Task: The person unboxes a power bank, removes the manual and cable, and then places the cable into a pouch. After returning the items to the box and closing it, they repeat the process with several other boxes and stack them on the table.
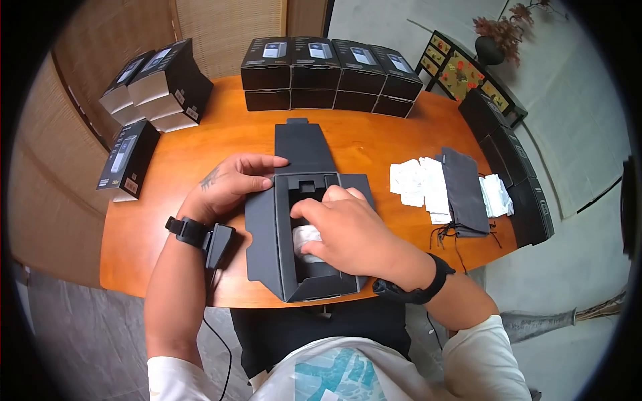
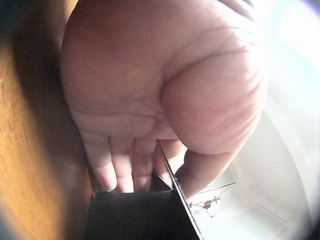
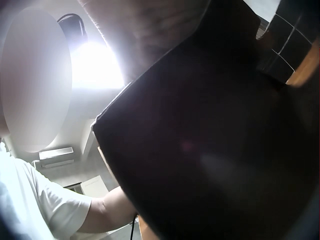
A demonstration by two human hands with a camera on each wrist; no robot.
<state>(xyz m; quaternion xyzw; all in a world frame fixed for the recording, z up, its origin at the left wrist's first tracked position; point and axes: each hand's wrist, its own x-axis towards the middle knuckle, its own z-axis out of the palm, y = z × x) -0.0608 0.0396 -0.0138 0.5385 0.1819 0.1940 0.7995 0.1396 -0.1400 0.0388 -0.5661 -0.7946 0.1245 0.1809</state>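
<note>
A black cardboard box (image 1: 321,289) lies open at the table's near edge, its flaps spread out and its long lid flap (image 1: 302,148) pointing away. My left hand (image 1: 234,179) grips the box's far left corner; in the left wrist view, thumb and fingers stand on either side of a black panel (image 2: 135,215). Inside the box, my right hand (image 1: 354,230) has its thumb and bent forefinger around a white wrapped item (image 1: 306,235). Part of that item is hidden under the hand. The box's dark side (image 3: 200,140) blocks most of the right wrist view.
Black printed boxes stand in a row (image 1: 314,73) at the back and in a stack (image 1: 170,83) at the left. More boxes (image 1: 511,160) line the right edge. Nearer, a dark drawstring pouch (image 1: 465,190) lies beside white papers (image 1: 421,184) and white packets (image 1: 496,196).
</note>
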